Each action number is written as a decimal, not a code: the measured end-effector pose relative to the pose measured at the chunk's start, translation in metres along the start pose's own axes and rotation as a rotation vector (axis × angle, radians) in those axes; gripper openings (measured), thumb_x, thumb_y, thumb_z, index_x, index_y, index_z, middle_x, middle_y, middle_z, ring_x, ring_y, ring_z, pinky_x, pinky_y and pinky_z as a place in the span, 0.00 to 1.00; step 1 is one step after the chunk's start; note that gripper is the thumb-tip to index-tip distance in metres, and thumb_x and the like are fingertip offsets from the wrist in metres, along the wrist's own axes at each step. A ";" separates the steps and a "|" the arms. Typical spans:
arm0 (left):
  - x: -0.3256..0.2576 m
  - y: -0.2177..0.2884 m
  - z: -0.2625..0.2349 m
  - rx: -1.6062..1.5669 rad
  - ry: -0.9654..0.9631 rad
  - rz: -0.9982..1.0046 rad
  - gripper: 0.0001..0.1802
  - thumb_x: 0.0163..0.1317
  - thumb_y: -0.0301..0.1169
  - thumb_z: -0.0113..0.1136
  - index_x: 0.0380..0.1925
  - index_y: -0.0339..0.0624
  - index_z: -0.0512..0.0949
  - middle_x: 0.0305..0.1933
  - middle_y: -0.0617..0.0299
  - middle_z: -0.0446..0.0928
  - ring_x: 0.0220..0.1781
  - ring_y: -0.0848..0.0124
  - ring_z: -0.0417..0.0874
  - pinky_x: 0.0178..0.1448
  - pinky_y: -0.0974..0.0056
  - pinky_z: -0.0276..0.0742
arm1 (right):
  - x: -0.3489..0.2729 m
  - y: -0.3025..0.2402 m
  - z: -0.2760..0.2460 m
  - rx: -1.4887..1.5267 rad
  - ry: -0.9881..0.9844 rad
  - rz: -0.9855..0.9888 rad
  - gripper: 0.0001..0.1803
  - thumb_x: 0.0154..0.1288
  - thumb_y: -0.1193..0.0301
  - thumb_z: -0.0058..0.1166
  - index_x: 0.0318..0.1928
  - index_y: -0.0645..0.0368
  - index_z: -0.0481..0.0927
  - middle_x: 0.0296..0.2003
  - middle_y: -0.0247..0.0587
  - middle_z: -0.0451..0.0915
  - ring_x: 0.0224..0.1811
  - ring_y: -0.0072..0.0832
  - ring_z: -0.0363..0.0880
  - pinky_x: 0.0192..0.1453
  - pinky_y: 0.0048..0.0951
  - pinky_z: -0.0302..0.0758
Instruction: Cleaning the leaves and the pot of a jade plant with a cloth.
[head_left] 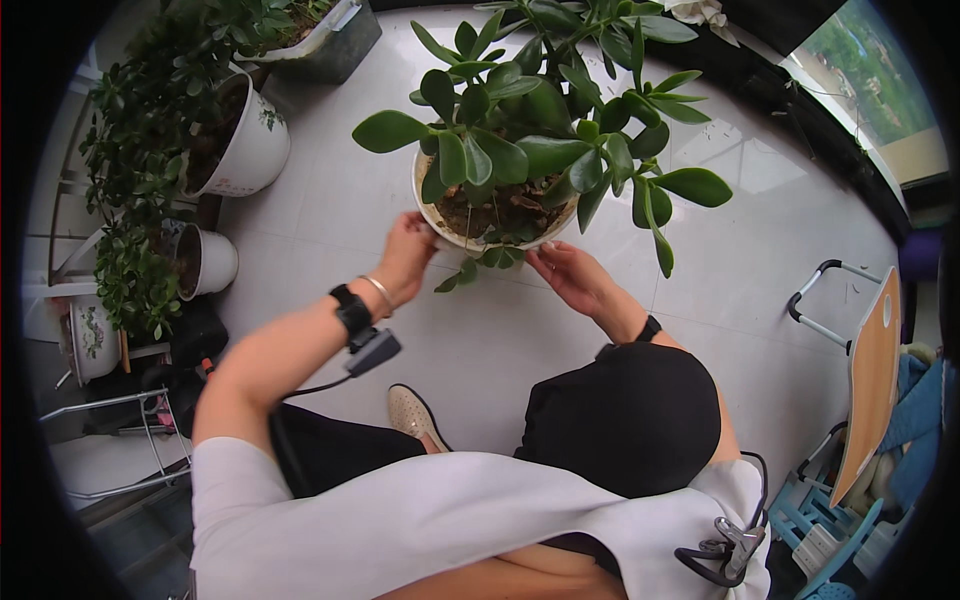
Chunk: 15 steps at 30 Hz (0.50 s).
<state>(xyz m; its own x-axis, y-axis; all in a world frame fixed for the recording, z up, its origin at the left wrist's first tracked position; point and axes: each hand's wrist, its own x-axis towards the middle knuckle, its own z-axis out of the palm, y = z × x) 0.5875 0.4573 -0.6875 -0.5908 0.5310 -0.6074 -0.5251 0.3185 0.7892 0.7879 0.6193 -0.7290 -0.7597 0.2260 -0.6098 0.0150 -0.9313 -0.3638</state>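
Pot [455, 239]: It is in front of us, between our two hands. It looks to be on the pale floor [330, 190], but we cannot see its bottom.
Left hand [405, 258]: Its fingers bend at the left front side of the pot. Some tips are hidden, so we cannot tell if they grip.
Right hand [575, 275]: Its fingers are bent too, with tips at the right front of the rim. We cannot tell if they close on it.
Both hands: We think the step is to get hold of the pot from two sides.
Hold: We think the next move calls for an even grip, with care for the low leaves [497, 257] between our hands.
Plant [550, 155]: We see thick, shiny green leaves spreading wide past the rim.
Soil [462, 216]: It looks brown and lumpy.
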 end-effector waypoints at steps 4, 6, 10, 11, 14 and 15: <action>0.003 0.019 -0.011 0.008 -0.060 0.097 0.15 0.60 0.21 0.51 0.47 0.38 0.63 0.40 0.60 0.74 0.41 0.72 0.76 0.45 0.67 0.74 | -0.008 -0.007 0.011 0.034 -0.139 0.046 0.07 0.68 0.80 0.42 0.45 0.71 0.68 0.50 0.44 0.70 0.56 0.28 0.70 0.69 0.26 0.67; 0.039 -0.005 -0.029 0.051 -0.096 0.135 0.15 0.62 0.23 0.52 0.48 0.38 0.64 0.42 0.60 0.74 0.43 0.71 0.76 0.48 0.68 0.73 | 0.009 -0.001 0.005 -0.001 -0.114 0.072 0.06 0.68 0.81 0.43 0.44 0.69 0.69 0.49 0.41 0.71 0.55 0.28 0.71 0.68 0.27 0.67; 0.066 -0.032 -0.015 -0.112 -0.051 0.082 0.14 0.68 0.29 0.47 0.53 0.40 0.66 0.49 0.59 0.75 0.48 0.71 0.75 0.52 0.66 0.72 | 0.036 0.020 -0.023 -0.010 -0.080 0.061 0.04 0.67 0.81 0.44 0.40 0.67 0.71 0.45 0.39 0.73 0.51 0.27 0.72 0.65 0.25 0.70; 0.068 -0.036 -0.015 -0.110 -0.059 0.075 0.14 0.68 0.29 0.47 0.53 0.40 0.66 0.49 0.59 0.75 0.48 0.71 0.75 0.52 0.66 0.72 | 0.043 0.026 -0.028 -0.005 -0.071 0.057 0.04 0.67 0.81 0.44 0.40 0.67 0.71 0.45 0.39 0.73 0.51 0.27 0.72 0.65 0.25 0.70; 0.093 -0.071 -0.027 -0.071 -0.158 0.206 0.18 0.69 0.34 0.45 0.56 0.43 0.69 0.54 0.59 0.75 0.54 0.71 0.75 0.56 0.64 0.71 | 0.066 0.035 -0.039 -0.080 0.029 0.064 0.05 0.66 0.82 0.44 0.41 0.67 0.72 0.45 0.39 0.73 0.49 0.27 0.74 0.62 0.25 0.73; 0.095 -0.067 -0.022 -0.081 -0.172 0.214 0.18 0.69 0.34 0.45 0.56 0.43 0.69 0.54 0.59 0.75 0.54 0.71 0.75 0.56 0.64 0.71 | 0.073 0.031 -0.043 -0.115 0.086 0.031 0.07 0.65 0.82 0.45 0.42 0.67 0.73 0.45 0.40 0.74 0.49 0.27 0.74 0.60 0.26 0.74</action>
<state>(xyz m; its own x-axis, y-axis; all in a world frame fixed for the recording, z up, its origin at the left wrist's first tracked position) 0.5530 0.4687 -0.8004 -0.5846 0.7072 -0.3976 -0.4508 0.1244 0.8839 0.7609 0.6185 -0.8147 -0.6995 0.2255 -0.6781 0.1159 -0.9005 -0.4191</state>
